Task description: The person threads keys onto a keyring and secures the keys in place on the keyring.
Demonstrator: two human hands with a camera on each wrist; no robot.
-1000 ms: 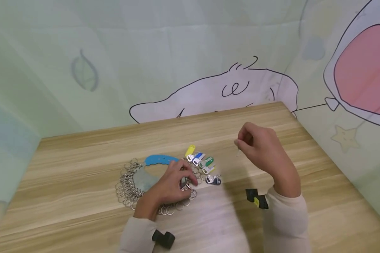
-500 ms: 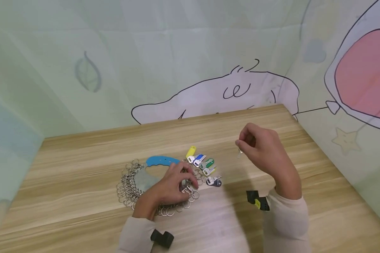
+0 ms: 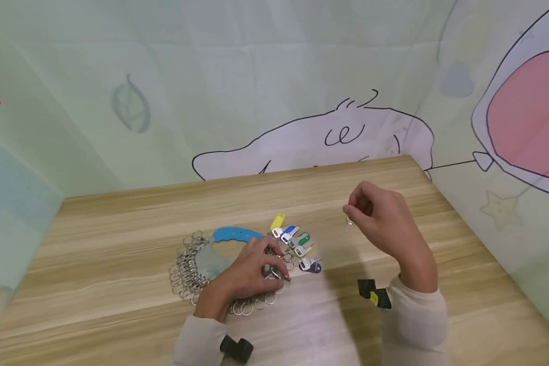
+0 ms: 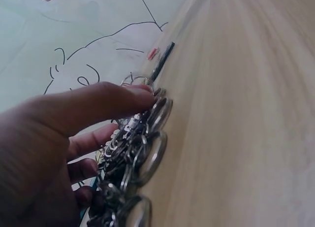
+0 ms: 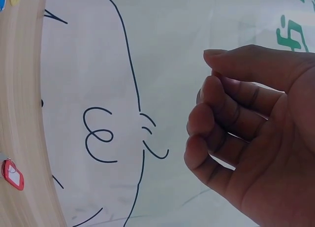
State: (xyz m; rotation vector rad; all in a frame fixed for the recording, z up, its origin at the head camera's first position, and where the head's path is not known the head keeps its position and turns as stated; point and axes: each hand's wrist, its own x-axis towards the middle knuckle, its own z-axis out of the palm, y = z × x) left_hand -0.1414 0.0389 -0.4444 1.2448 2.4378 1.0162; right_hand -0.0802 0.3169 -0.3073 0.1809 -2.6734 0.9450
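Note:
In the head view my left hand (image 3: 251, 267) is over the right part of a key holder: a metal plate (image 3: 210, 262) with a blue handle (image 3: 235, 234) and many rings along its edge. Its thumb and index finger pinch a key ring (image 4: 157, 116) there; the other fingers are curled in the left wrist view. My right hand (image 3: 384, 218) hovers above the table with loosely curled fingers. Nothing shows between its thumb and fingers in the right wrist view. A small key (image 3: 348, 225) appears just under its fingertips, and a red key tag (image 5: 14, 175) lies on the wood.
Keys with tags fan out beside the holder: a yellow tag (image 3: 277, 220), a blue tag (image 3: 289, 233), a green tag (image 3: 304, 238) and a dark tag (image 3: 314, 267). The wooden table (image 3: 119, 229) meets a printed cloth backdrop (image 3: 233, 101) behind and at the sides.
My left thumb and index finger have drawn closer together on the rings. My right hand holds nearly the same place. The head view has shifted slightly.

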